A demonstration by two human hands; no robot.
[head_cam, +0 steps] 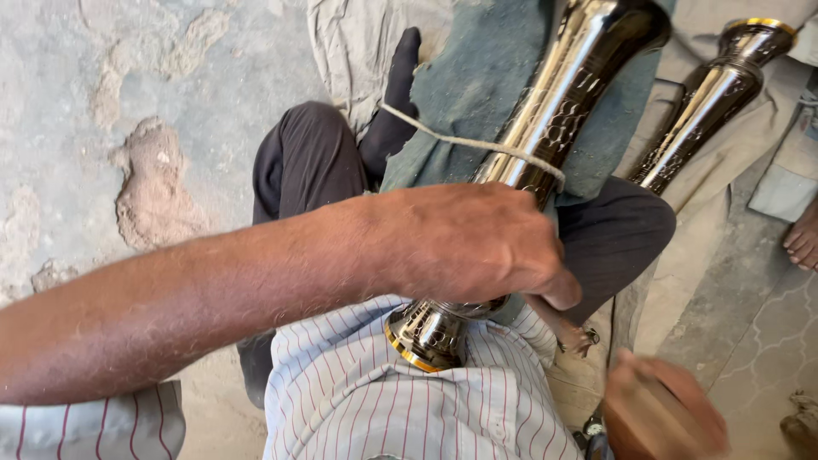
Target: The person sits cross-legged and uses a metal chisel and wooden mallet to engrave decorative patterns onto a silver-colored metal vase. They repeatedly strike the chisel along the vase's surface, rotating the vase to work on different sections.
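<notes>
A tall shiny metal vase [558, 102] with engraved patterns lies across my lap on a blue-green cloth [477, 77], bound to it by a pale string [443, 136]. Its gold-rimmed base [426, 336] points at my striped shirt. My left hand [473, 243] lies over the vase's lower neck with the fingers curled, and a thin rod-like tool [567, 328] sticks out below the thumb. My right hand [660, 417] is a blur at the lower right; what it holds is unclear.
A second similar metal vase [711, 94] lies on beige cloth at the upper right. Another person's bare foot [803, 240] shows at the right edge. Rough, patchy concrete floor [128, 128] fills the left side.
</notes>
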